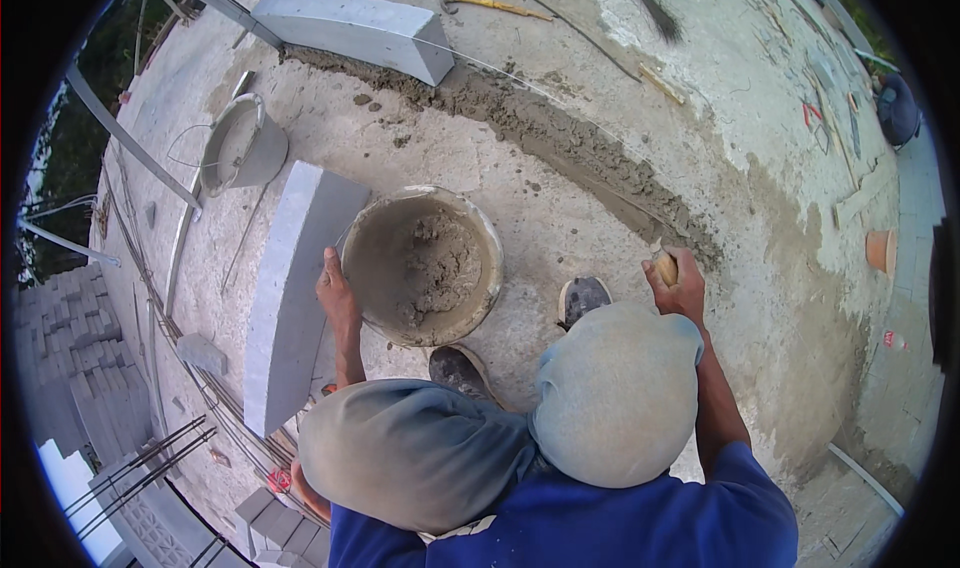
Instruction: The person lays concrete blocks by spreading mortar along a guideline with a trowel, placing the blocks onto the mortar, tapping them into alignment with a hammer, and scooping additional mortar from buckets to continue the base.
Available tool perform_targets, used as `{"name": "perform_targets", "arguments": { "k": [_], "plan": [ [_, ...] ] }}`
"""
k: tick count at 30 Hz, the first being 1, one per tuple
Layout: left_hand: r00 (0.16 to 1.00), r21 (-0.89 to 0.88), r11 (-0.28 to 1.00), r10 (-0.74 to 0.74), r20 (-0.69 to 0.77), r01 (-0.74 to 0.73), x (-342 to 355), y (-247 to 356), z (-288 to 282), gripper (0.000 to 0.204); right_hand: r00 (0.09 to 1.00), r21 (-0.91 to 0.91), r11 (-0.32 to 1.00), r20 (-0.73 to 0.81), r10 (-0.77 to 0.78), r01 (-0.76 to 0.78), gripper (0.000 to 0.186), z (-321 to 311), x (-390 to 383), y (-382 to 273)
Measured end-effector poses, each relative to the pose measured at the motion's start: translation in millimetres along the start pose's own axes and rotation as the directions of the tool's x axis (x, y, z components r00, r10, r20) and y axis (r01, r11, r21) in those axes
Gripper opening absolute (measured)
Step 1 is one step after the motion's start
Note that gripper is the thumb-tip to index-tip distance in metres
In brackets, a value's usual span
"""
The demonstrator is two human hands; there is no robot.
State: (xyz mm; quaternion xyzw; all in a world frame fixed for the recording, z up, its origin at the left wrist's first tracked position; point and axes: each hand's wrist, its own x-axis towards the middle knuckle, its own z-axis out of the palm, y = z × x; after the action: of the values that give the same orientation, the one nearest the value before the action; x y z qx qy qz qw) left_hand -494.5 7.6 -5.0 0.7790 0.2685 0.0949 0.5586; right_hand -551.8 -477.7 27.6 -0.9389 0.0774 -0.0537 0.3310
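Note:
My left hand [338, 293] is at the left rim of a round bucket [492, 298], gripping its edge, with part of the fingers hidden. Grey mortar [445, 263] lies in the bucket. My right hand [680, 286] is closed around the wooden handle [664, 265] of a trowel. Its blade is hard to make out against a long bed of wet mortar [560, 133] on the floor. A taut string [535, 90] runs above that bed. At the bed's far left end stands a pale block [350, 28]. A second pale block [295, 288] stands left of the bucket, close to my left hand.
A second bucket [272, 148] stands at the left, near metal poles [130, 138]. Beyond the mortar bed lie a hammer [500, 6], a thin rod [570, 28] and a brush [650, 6]. Stacked grey blocks [95, 368] fill the far left. An orange pot [880, 251] stands at the right.

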Motion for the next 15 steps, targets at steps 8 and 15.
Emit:
{"name": "perform_targets", "arguments": {
  "k": [8, 15],
  "plan": [
    [0.999, 0.132, 0.991, -0.028, 0.03, 0.023, 5.3, 0.3, 17.9, 0.066, 0.956, -0.116, 0.989, 0.29, -0.051, 0.088, 0.032, 120.1, 95.0, 12.1],
    [0.998, 0.039, 0.998, 0.047, 0.034, -0.048, -14.5, 14.8, -5.5, 0.063, 0.642, 0.401, 0.515, 0.599, 0.479, -0.758, 0.037, 17.7, 23.0, 3.5]
  ]
}}
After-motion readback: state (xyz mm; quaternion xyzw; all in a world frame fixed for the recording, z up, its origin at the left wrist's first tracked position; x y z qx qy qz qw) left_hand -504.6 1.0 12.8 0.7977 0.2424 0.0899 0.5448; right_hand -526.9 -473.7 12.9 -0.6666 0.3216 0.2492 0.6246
